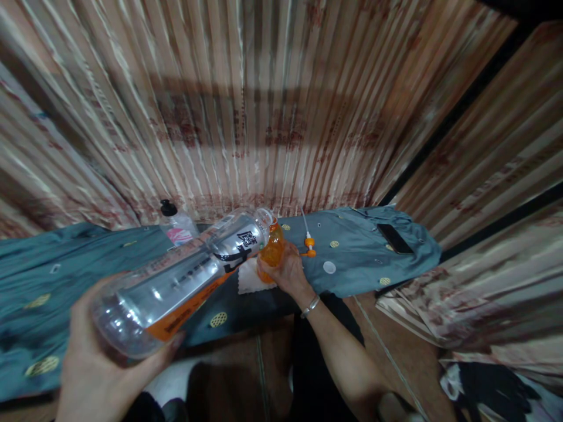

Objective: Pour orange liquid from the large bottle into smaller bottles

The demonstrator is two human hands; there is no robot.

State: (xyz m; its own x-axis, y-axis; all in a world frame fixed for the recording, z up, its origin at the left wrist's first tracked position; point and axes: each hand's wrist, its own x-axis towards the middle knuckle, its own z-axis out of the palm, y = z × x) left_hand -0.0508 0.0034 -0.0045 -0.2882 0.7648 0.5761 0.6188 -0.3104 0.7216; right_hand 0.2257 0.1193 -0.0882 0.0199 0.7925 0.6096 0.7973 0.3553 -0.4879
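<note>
A large clear bottle (176,287) with a silver and orange label lies tilted in my left hand (109,357), its mouth up and to the right. My left fingers wrap round its base. My right hand (288,269) grips a small orange bottle (271,252), whose top meets the large bottle's mouth. Beneath the orange bottle is a white cloth or tissue (250,280). Just right of my right hand lies an orange and white pump head (310,246) with a thin tube. Whether liquid is passing between the bottles cannot be made out.
A teal patterned cloth (352,258) covers the narrow surface. On it are a black-capped bottle (178,225) at the back left, a clear round disc (329,267) and a dark phone (394,238) at the right. Pleated curtains (272,117) hang behind.
</note>
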